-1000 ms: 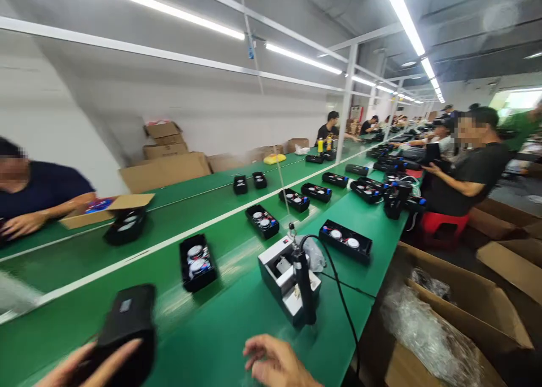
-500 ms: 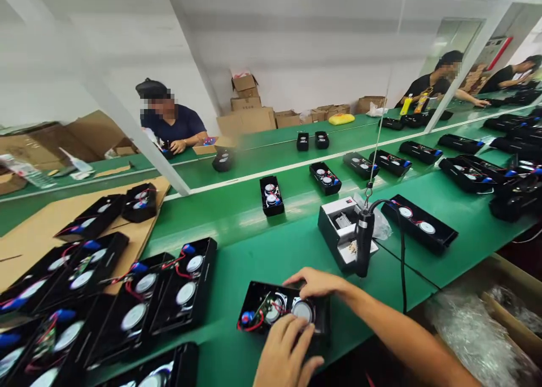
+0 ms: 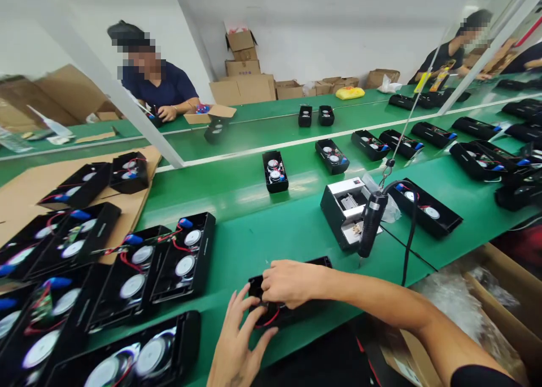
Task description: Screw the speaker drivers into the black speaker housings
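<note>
A black speaker box (image 3: pixel 307 311) lies open side up on the green bench in front of me, largely covered by my hands. My right hand (image 3: pixel 292 282) reaches over it with fingers curled down into its left part; whatever they pinch is hidden. Beside the box's left end is my left hand (image 3: pixel 239 333), its fingers spread and bent around that end, the thumb by the near side. A red wire (image 3: pixel 269 318) loops out between the two hands. The round speakers inside this box are covered from view.
An electric screwdriver (image 3: pixel 372 220) hangs on a cable before a screw dispenser (image 3: pixel 339 212). Several open speaker boxes (image 3: pixel 184 257) crowd the left, partly on cardboard (image 3: pixel 146 175). More stand along the green line (image 3: pixel 237 178). Co-workers (image 3: pixel 163 90) sit opposite. Plastic-filled cartons (image 3: pixel 491 313) are lower right.
My right hand has moved left from the box's far edge and curled into its left part. My left hand has shifted left to the box's end. The camera view has tilted down slightly.
</note>
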A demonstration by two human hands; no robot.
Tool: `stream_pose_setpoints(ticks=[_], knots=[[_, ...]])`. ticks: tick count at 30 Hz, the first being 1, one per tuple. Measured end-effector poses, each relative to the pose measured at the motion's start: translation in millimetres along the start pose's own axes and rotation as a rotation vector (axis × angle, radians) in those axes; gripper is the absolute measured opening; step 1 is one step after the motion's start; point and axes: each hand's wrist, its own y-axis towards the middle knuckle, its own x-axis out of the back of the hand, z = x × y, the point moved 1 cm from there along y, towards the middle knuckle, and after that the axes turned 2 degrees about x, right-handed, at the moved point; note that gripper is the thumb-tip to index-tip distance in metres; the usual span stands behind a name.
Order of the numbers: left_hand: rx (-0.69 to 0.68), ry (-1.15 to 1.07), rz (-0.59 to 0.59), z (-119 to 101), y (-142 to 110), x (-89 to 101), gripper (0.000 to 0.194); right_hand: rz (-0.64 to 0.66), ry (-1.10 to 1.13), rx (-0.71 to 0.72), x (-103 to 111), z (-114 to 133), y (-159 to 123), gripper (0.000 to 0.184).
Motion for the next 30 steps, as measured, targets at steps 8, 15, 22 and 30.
stream_pose_setpoints(ticks=[8,15,22,30], knots=[[0.281,-0.363,-0.134,-0.3,5.4,-33.0,0.033,-0.294,0.234,-0.607,9.1,4.7,-47.0,0.023],[0.524,-0.429,-0.232,-47.5,1.3,-62.9,0.033,-0.552,0.928,-0.622,-19.0,30.1,-102.2,0.024],[0.122,-0.275,-0.094,-43.4,25.9,-34.8,0.026,-0.451,0.091,-0.452,-45.9,56.9,-98.7,0.026],[-0.086,-0.018,0.320,-53.4,26.3,-20.1,0.026,-0.087,0.088,-0.456,-46.6,66.8,-89.2,0.016]])
